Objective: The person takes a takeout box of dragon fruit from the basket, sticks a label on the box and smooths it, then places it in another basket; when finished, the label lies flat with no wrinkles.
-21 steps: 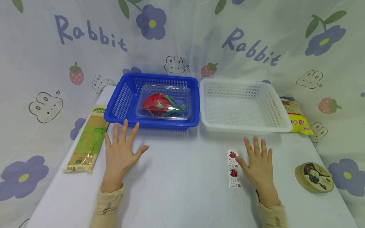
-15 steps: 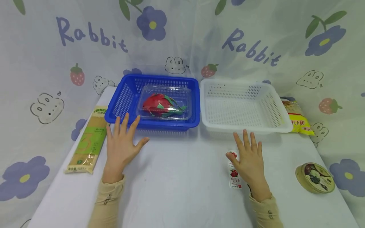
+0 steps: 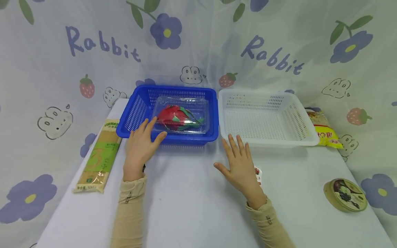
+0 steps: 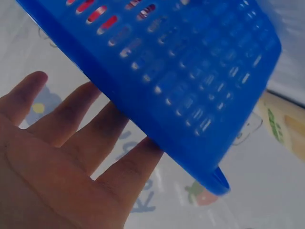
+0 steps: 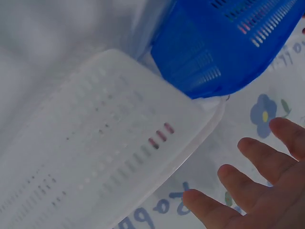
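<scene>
A blue basket [image 3: 186,139] holds a clear plastic box [image 3: 198,103] with a red and green dragon fruit [image 3: 172,115] inside. My left hand [image 3: 141,148], fingers spread, is over the basket's front left edge, its fingertips near the clear box. In the left wrist view the fingers overlap the basket's rim [image 4: 114,95]. With fingers spread and nothing held, my right hand [image 3: 240,165] hovers before the white basket [image 3: 254,119], fingertips close to its front left corner. A strip of dragon fruit stickers [image 3: 258,176] lies mostly hidden below that hand.
A pack of spaghetti [image 3: 99,155] lies along the table's left side. To the right, a round tin [image 3: 345,195] stands near the edge, and a yellow bag [image 3: 327,136] sits beside the white basket. A printed cloth [image 3: 198,41] hangs behind the baskets.
Both hands have moved: the left forward and right over the blue basket's edge, the right leftward and slightly forward, covering more of the stickers. The view has tipped up slightly.
</scene>
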`<state>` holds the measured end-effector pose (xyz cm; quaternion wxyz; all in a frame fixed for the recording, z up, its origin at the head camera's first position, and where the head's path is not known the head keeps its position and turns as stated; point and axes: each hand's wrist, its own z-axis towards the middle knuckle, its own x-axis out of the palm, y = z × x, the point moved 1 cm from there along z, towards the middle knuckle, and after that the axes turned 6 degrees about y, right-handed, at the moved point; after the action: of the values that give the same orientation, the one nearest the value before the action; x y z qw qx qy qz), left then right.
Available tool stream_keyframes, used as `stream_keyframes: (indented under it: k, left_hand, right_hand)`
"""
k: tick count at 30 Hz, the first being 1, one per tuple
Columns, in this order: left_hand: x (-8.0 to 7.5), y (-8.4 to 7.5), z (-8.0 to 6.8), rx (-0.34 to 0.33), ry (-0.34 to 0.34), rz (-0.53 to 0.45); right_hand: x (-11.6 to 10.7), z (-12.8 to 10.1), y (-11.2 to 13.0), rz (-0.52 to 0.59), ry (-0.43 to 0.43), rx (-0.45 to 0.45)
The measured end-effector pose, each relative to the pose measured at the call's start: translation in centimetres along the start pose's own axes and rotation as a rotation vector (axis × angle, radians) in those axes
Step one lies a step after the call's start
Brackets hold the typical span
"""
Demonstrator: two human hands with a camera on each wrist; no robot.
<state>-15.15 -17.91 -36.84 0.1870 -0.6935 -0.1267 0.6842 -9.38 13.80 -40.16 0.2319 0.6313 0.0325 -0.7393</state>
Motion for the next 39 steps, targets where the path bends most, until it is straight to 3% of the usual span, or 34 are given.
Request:
stream_keyframes:
  k: [14, 20, 26, 31, 39]
  left_hand:
    - [0.1, -0.4, 4.0, -0.139, 0.181, -0.02]
    - [-0.3, -0.3, 5.6, -0.203, 0.299, -0.077]
    - [-0.4, 0.2, 7.0, -0.186, 0.37, -0.171]
    - [0.1, 0.8, 7.9, -0.167, 0.378, -0.204]
    - [1.0, 0.8, 9.2, -0.17, 0.298, -0.182]
  right_hand:
    - [2.1, 3.4, 4.2, 0.049, 0.019, -0.085]
    - [2.8, 4.5, 5.1, 0.041, 0.014, -0.1]
    - [3.4, 5.0, 5.5, 0.032, 0.026, -0.095]
    - [3.7, 5.1, 5.4, 0.021, 0.013, -0.103]
    - [4.3, 5.4, 5.3, 0.027, 0.002, -0.112]
